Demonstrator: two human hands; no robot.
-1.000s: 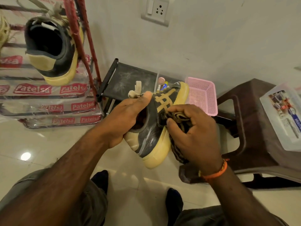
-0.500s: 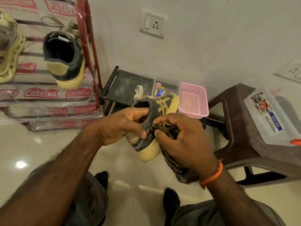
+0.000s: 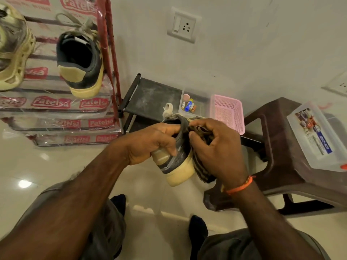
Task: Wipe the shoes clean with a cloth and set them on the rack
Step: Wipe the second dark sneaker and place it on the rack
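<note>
My left hand [image 3: 154,141] grips the heel of a dark grey sneaker with a cream sole [image 3: 178,166], held in the air with its heel towards me. My right hand [image 3: 217,147] holds a dark striped cloth [image 3: 201,171] bunched against the shoe's right side and collar. Most of the shoe's front is hidden behind my hands; a cream lace end [image 3: 167,109] sticks up behind them. The matching sneaker [image 3: 80,64] sits on the red shoe rack [image 3: 109,53] at the upper left, heel outward, next to a cream and grey shoe [image 3: 13,49].
A low black stand [image 3: 150,98] beyond my hands carries a clear box with batteries [image 3: 189,106] and a pink basket [image 3: 228,111]. A brown plastic stool [image 3: 277,147] at the right bears a clear lidded box [image 3: 317,139]. My feet in dark socks [image 3: 197,228] rest on the tiled floor.
The shoe has been drawn closer and turned heel-first towards me. My right hand with the cloth has slid from the shoe's side stripes back to its collar. The view tilted up.
</note>
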